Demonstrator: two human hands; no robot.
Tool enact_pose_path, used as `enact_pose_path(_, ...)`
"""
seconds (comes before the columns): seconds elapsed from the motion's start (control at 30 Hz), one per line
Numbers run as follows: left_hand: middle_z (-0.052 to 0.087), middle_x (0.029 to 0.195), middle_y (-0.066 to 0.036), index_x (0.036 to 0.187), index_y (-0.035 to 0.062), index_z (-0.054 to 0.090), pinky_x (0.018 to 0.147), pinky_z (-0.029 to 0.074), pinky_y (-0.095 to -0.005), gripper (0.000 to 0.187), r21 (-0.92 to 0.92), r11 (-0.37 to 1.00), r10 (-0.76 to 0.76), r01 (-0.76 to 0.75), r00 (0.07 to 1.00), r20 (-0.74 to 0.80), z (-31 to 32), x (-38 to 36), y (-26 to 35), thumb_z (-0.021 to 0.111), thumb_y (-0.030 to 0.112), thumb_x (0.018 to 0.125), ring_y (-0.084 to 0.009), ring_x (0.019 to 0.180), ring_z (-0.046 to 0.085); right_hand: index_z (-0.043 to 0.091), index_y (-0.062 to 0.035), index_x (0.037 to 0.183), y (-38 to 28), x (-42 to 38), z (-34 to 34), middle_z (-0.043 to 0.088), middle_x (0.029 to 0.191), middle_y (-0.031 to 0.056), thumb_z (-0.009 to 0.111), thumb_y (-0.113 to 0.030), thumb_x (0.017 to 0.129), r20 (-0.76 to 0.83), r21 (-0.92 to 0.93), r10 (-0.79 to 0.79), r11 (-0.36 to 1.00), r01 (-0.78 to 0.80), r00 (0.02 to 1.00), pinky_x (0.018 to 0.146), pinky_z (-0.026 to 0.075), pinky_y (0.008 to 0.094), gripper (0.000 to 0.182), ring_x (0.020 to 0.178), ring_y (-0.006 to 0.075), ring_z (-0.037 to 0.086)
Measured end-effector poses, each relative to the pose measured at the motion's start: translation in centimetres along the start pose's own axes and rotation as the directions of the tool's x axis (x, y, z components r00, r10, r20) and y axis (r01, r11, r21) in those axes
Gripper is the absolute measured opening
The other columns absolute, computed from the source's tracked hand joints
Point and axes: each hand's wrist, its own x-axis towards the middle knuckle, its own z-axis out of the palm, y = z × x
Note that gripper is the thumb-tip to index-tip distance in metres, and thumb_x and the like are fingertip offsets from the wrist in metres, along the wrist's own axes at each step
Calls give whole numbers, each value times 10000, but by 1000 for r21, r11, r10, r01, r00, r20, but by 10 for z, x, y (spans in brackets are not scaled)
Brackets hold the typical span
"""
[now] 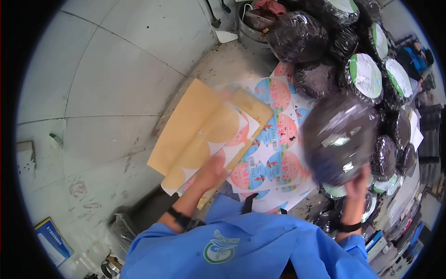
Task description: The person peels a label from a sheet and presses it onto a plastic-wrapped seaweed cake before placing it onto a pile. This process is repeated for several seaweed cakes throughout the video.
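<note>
A large round bundle in dark shiny wrap (341,139), slightly blurred, rests in my right hand (357,183), which grips it from its lower edge. My left hand (213,173) lies on a stack of label sheets (239,153) with round labels, its fingers blurred; whether they hold a label cannot be made out. A tan backing sheet (181,130) is folded over at the left of that stack. Under and beside it spread printed sheets (283,135) with pink and blue round labels.
Several dark wrapped bundles (297,37), some with green and white labels, are piled at the right and top right. A metal pot (251,35) with items inside stands at the top. Another person (420,58) is at the far right. A tiled wall (116,79) borders the left.
</note>
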Motion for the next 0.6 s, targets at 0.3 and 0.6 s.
enact_pose_path(0.3, 415, 1347, -132, 1327, 82, 434, 1049, 278, -510, 608, 836, 292, 731, 463, 456, -508, -82, -48, -16, 636, 164, 760, -328, 1300, 335, 537, -14, 1190, 134, -93, -15, 583, 1114, 103, 709, -161, 759, -23, -999, -213, -43, -33, 977, 807, 465, 330, 487, 995, 188, 567)
enact_pose_path(0.6, 594, 874, -199, 884, 10, 597, 731, 431, -471, 186, 401, 875, 272, 271, 410, -871, -18, 40, -70, 470, 146, 898, -389, 847, 566, 621, 23, 902, 16, -187, 242, 610, 843, 96, 658, -154, 838, 838, 15, -142, 971, 239, 526, 650, 438, 332, 191, 722, 224, 561)
